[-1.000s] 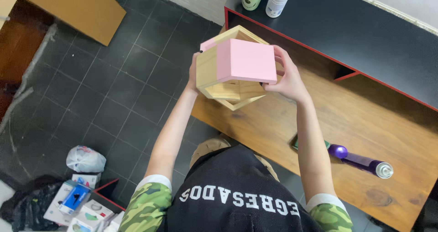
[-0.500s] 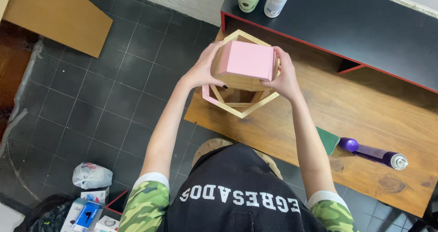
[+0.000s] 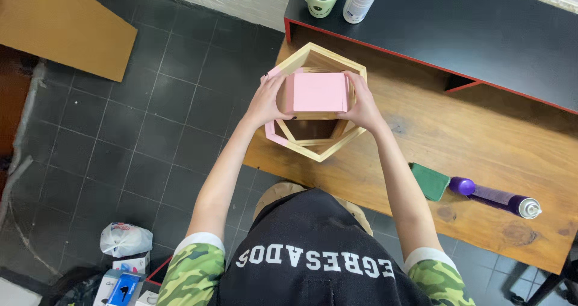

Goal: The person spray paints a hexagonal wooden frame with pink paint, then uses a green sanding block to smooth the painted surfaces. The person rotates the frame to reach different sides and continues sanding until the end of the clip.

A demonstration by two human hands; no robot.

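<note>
Pink box [image 3: 319, 93], held from both sides by the left hand [image 3: 267, 103] and right hand [image 3: 361, 104], sits over the hexagonal wooden frame [image 3: 313, 144] at upper centre (frame resting on the wooden table [image 3: 481, 143]). It looks partly lowered, judging by position; seating it inside remains.
</note>
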